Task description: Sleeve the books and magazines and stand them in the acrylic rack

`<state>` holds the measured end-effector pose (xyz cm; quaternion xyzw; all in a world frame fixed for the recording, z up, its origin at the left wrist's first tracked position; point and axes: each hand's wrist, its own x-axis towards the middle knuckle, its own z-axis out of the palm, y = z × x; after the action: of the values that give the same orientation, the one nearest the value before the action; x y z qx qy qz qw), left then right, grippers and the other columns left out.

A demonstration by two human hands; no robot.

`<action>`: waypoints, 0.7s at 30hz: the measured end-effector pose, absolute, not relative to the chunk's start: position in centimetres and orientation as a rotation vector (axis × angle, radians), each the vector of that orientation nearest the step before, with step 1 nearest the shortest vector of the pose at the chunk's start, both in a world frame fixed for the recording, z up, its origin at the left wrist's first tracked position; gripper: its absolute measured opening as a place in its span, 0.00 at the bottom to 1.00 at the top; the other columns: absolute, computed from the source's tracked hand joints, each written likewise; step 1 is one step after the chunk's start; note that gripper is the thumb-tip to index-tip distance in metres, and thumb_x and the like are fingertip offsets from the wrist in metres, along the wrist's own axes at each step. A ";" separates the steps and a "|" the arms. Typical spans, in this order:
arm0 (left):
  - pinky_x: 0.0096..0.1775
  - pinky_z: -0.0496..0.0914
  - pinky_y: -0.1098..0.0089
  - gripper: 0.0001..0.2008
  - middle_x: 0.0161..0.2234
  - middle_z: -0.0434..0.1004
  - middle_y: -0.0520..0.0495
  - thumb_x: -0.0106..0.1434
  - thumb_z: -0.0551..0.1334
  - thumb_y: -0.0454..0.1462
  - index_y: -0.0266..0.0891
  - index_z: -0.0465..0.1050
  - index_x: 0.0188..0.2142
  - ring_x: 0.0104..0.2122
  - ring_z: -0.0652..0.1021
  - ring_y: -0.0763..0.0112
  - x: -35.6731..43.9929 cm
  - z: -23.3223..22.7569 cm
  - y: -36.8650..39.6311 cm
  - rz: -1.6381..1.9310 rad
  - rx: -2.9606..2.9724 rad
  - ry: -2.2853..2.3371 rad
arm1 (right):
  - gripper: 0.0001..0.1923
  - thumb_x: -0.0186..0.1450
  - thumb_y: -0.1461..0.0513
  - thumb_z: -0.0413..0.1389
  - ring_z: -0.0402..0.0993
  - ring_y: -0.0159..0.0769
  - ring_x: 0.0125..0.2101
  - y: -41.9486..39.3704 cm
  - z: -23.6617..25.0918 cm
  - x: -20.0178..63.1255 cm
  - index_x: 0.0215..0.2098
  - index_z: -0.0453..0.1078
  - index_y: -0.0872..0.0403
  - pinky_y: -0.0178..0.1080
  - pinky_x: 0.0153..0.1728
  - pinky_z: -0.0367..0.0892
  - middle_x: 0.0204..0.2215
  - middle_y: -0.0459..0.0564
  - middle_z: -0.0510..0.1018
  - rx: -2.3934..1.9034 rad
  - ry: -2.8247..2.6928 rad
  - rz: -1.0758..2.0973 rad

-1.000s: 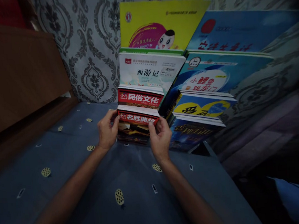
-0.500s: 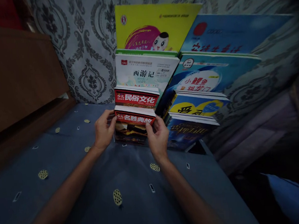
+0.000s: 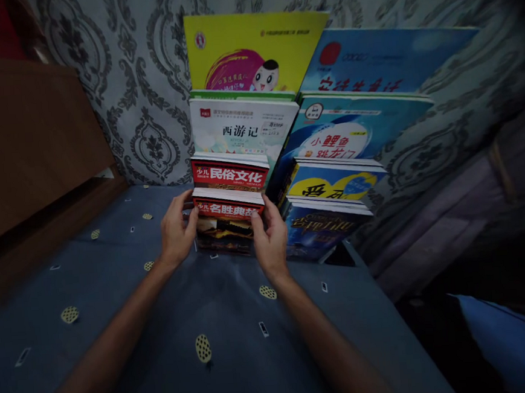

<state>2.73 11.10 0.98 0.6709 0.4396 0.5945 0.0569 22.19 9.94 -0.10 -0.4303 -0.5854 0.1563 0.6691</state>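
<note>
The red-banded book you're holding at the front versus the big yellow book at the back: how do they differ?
The red-banded book stands at the front of the left row, gripped at each side by the left hand and right hand; the yellow book stands rearmost, untouched. The yellow book looks taller and wider. Its cover shows a cartoon face; the red-banded one shows a dark picture. Both stand upright on the blue cloth, covers facing the camera.

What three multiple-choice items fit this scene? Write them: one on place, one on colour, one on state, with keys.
1. The front book stands where?
A. front of the left row
B. on the floor
C. behind the yellow book

2. The rearmost book of the left row is mostly
A. black
B. yellow
C. white

3. The front book is
A. lying open
B. untouched
C. held at both sides

Key: 1 A, it fronts the row on the blue cloth; 2 B, yellow cover; 3 C, left hand and right hand flank it.
</note>
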 end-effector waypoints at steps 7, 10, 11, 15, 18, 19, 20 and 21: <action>0.45 0.78 0.64 0.22 0.54 0.74 0.38 0.69 0.58 0.38 0.38 0.64 0.61 0.52 0.77 0.60 3.1 1.2 10.8 1.830 2.153 1.370 | 0.25 0.73 0.57 0.49 0.67 0.47 0.64 9.5 0.4 22.4 0.67 0.63 0.52 0.58 0.65 0.61 0.64 0.58 0.71 -0.916 -1.343 0.311; 0.47 0.77 0.61 0.23 0.55 0.73 0.38 0.68 0.58 0.38 0.39 0.63 0.61 0.54 0.75 0.58 3.1 1.2 10.7 1.816 2.197 1.389 | 0.25 0.73 0.56 0.50 0.68 0.47 0.63 9.5 0.4 22.5 0.66 0.64 0.51 0.58 0.65 0.61 0.63 0.57 0.72 -0.896 -1.340 0.307; 0.47 0.77 0.60 0.23 0.55 0.73 0.38 0.68 0.59 0.38 0.39 0.63 0.62 0.55 0.75 0.58 3.1 1.2 10.7 1.813 2.197 1.387 | 0.24 0.73 0.56 0.50 0.68 0.47 0.63 9.5 0.4 22.6 0.66 0.64 0.51 0.58 0.65 0.61 0.63 0.56 0.72 -0.892 -1.343 0.302; 0.47 0.77 0.60 0.26 0.55 0.73 0.38 0.66 0.60 0.38 0.40 0.61 0.62 0.54 0.76 0.58 2.8 1.1 10.9 1.836 2.165 1.329 | 0.25 0.73 0.57 0.50 0.68 0.47 0.63 9.3 0.5 22.7 0.67 0.63 0.51 0.59 0.65 0.62 0.63 0.57 0.72 -0.895 -1.365 0.277; 0.47 0.76 0.60 0.27 0.55 0.74 0.38 0.65 0.61 0.38 0.42 0.61 0.62 0.54 0.76 0.58 2.6 1.1 11.2 1.876 2.105 1.276 | 0.25 0.72 0.58 0.51 0.69 0.48 0.62 9.1 0.8 22.8 0.67 0.64 0.51 0.59 0.63 0.63 0.62 0.57 0.73 -0.898 -1.385 0.249; 0.47 0.76 0.60 0.27 0.55 0.74 0.38 0.65 0.61 0.38 0.42 0.61 0.62 0.54 0.76 0.58 2.6 1.1 11.2 1.889 2.084 1.262 | 0.25 0.72 0.59 0.51 0.70 0.48 0.61 9.0 0.9 22.8 0.66 0.64 0.50 0.59 0.63 0.64 0.61 0.57 0.73 -0.899 -1.393 0.233; 0.47 0.76 0.60 0.26 0.54 0.74 0.38 0.64 0.61 0.38 0.42 0.62 0.62 0.54 0.76 0.58 2.5 1.1 11.3 1.900 2.066 1.248 | 0.24 0.72 0.59 0.51 0.70 0.48 0.61 8.8 1.0 22.8 0.66 0.64 0.50 0.59 0.63 0.64 0.62 0.56 0.73 -0.899 -1.403 0.215; 0.47 0.76 0.60 0.26 0.54 0.74 0.38 0.64 0.61 0.38 0.42 0.62 0.61 0.54 0.76 0.58 2.5 1.1 11.3 1.910 2.049 1.234 | 0.24 0.72 0.59 0.51 0.70 0.47 0.61 8.7 1.2 22.8 0.66 0.65 0.50 0.59 0.63 0.64 0.62 0.56 0.73 -0.896 -1.416 0.194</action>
<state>2.50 11.31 1.12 0.6688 0.4027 0.6236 0.0404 22.78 8.71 1.19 -0.3968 -0.6269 0.0858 0.6650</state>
